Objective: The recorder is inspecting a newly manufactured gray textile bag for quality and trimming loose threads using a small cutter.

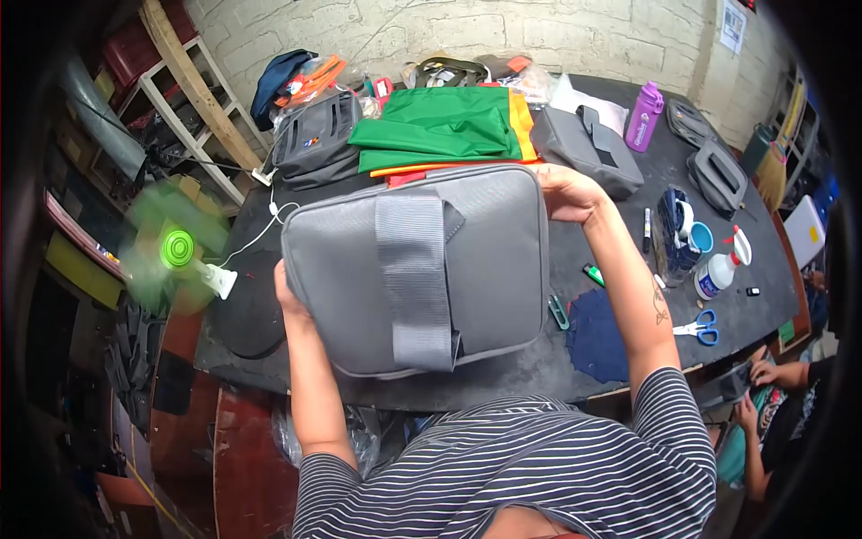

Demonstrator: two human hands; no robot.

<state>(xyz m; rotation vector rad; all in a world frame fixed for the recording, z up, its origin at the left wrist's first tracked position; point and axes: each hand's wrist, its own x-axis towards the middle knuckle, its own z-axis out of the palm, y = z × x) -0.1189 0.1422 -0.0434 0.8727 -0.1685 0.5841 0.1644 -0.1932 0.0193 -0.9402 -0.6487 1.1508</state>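
A boxy grey bag [498, 260] with piped edges is held up over the near side of the table, its broad panel facing me. Down its middle runs a wide grey webbing strap [410, 242]. My left hand [289, 292] grips the bag's left side, with most of its fingers hidden behind it. At the upper right corner, my right hand [570, 193] is closed on the edge, thumb on the near side. Behind the bag lies folded green fabric [440, 121] with an orange border.
Grey bags [314, 139] lie at the back. To the right are a purple bottle [644, 117], a spray bottle [718, 269], blue-handled scissors [705, 329] and dark blue cloth [597, 337]. A running green fan [178, 250] stands left. Another person's hands [761, 382] work at lower right.
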